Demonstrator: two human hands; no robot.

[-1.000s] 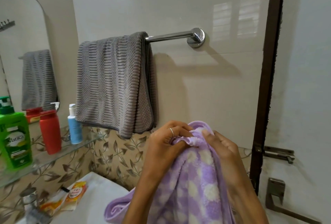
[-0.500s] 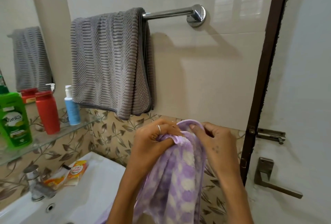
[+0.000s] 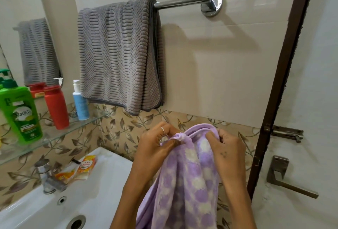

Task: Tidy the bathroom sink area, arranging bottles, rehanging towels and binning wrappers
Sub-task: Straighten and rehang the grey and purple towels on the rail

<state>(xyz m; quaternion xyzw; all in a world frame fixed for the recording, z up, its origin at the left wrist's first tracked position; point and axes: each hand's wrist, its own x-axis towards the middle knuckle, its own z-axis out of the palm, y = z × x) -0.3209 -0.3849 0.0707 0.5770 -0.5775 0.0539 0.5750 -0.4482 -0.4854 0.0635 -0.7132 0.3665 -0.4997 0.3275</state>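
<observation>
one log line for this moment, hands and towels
left hand: grips purple towel top edge | right hand: pinches same edge | grey towel: hung on rail | wrappers: on sink

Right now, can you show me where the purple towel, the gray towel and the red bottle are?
purple towel (image 3: 184, 183), head view, on its checked front fold.
gray towel (image 3: 117, 51), head view, on its ribbed middle.
red bottle (image 3: 56, 109), head view, on its body.

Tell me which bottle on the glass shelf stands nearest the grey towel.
The small blue bottle with the white pump, right beside the grey towel; the red bottle and green bottle stand farther left.
</observation>
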